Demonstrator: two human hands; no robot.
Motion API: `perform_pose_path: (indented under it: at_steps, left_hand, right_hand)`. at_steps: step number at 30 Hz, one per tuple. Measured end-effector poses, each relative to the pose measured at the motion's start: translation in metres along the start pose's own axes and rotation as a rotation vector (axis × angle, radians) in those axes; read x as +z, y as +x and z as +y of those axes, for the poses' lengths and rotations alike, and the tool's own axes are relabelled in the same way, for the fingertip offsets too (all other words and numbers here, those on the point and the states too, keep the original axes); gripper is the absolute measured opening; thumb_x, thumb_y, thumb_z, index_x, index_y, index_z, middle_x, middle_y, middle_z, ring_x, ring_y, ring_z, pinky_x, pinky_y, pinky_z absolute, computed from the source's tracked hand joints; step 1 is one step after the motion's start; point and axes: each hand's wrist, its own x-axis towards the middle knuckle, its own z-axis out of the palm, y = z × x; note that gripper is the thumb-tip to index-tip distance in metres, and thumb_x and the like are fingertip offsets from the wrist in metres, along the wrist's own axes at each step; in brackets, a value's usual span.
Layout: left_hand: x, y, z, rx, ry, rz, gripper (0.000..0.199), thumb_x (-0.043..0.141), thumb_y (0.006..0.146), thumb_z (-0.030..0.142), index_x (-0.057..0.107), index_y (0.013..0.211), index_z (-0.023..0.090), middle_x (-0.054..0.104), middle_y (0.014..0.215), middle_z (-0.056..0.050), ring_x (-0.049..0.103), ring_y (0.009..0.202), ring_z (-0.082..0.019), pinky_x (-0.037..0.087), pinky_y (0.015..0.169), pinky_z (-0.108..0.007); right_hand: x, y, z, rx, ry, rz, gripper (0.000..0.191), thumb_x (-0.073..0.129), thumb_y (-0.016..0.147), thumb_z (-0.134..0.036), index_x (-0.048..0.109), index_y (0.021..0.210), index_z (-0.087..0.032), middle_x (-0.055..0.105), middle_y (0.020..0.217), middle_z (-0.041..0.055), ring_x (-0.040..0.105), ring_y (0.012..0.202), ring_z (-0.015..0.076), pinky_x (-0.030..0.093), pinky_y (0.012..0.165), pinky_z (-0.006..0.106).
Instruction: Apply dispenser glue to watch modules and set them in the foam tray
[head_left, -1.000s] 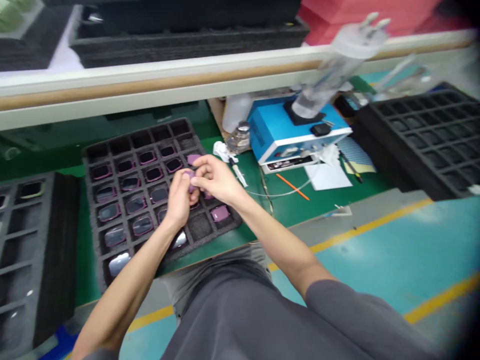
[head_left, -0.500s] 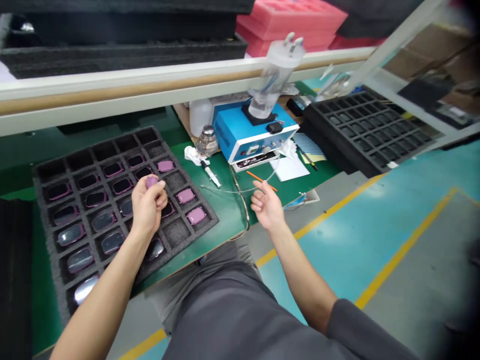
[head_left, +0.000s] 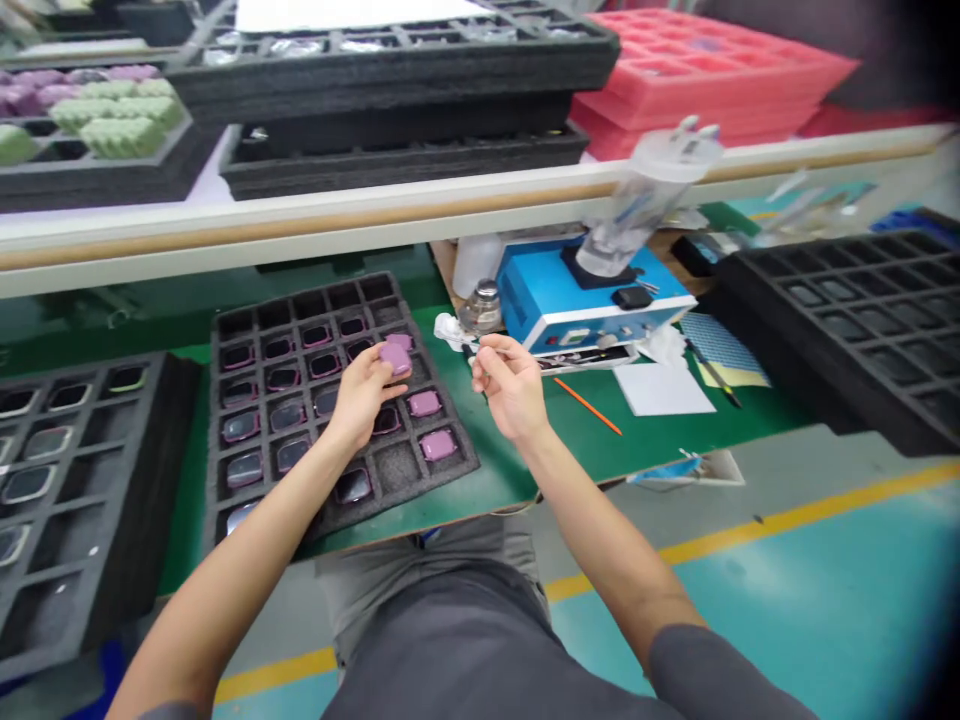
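Observation:
My left hand [head_left: 361, 395] holds a purple watch-shaped piece [head_left: 395, 360] between thumb and fingers, above the right part of a dark foam tray [head_left: 397, 468]. Purple-rimmed pieces with dark glass sit in many of its compartments, and purple pieces with their plain side up lie in the right column, such as one purple piece [head_left: 438, 445]. Just right of the tray, my right hand [head_left: 513, 388] is pinched on something thin near its fingertips, too small to make out. A glass bottle [head_left: 481, 307] and a white tissue [head_left: 450, 330] are behind it.
Behind the right hand is a blue machine [head_left: 555, 290] with a clear cylinder [head_left: 621, 225] on top. An orange stick [head_left: 589, 406] and white paper [head_left: 664, 388] lie to the right. Stacked foam trays stand at left [head_left: 112, 500] and right [head_left: 847, 350]; a shelf rail [head_left: 375, 215] crosses above.
The view has swung left. My left hand has moved toward the tray's right side and shows the purple piece more fully. My right hand has come closer to my left hand.

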Motion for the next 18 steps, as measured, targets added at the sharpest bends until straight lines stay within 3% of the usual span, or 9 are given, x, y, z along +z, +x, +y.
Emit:
perform_pose_path:
  at_steps: [3, 7, 13, 18]
  left_hand:
    - [0.004, 0.003, 0.0, 0.049, 0.083, -0.029, 0.045, 0.076, 0.076, 0.031, 0.064, 0.118, 0.018, 0.074, 0.098, -0.005, 0.07, 0.094, -0.019, 0.057, 0.078, -0.03]
    - [0.008, 0.012, -0.008, 0.076, 0.075, -0.031, 0.048, 0.081, 0.074, 0.037, 0.066, 0.114, 0.016, 0.076, 0.099, -0.007, 0.069, 0.089, -0.017, 0.054, 0.076, -0.027]
    - [0.01, 0.013, -0.024, 0.093, 0.056, -0.042, 0.05, 0.086, 0.072, 0.04, 0.07, 0.113, 0.016, 0.078, 0.092, -0.006, 0.07, 0.082, -0.017, 0.054, 0.071, -0.026]
    - [0.012, 0.01, -0.024, 0.112, 0.039, -0.061, 0.044, 0.086, 0.075, 0.038, 0.074, 0.114, 0.019, 0.08, 0.105, -0.008, 0.075, 0.093, -0.02, 0.06, 0.083, -0.032]
  right_hand:
    - [0.007, 0.022, 0.019, -0.069, -0.08, 0.011, 0.03, 0.088, 0.072, -0.041, 0.072, 0.09, -0.023, 0.064, 0.07, -0.0041, 0.057, 0.06, 0.0077, 0.049, 0.048, 0.016]
    - [0.01, 0.036, 0.035, -0.14, -0.145, -0.027, 0.03, 0.082, 0.079, -0.046, 0.068, 0.091, -0.022, 0.075, 0.1, 0.0031, 0.072, 0.083, 0.0142, 0.062, 0.063, 0.023]
    - [0.006, 0.026, 0.039, -0.178, -0.269, -0.056, 0.02, 0.081, 0.084, -0.035, 0.068, 0.092, -0.023, 0.074, 0.09, 0.0, 0.074, 0.084, 0.0143, 0.063, 0.078, 0.028]
    - [0.001, 0.02, 0.039, -0.235, -0.442, -0.055, 0.013, 0.074, 0.09, -0.037, 0.074, 0.094, -0.025, 0.074, 0.094, 0.0037, 0.073, 0.088, 0.0171, 0.062, 0.085, 0.034]
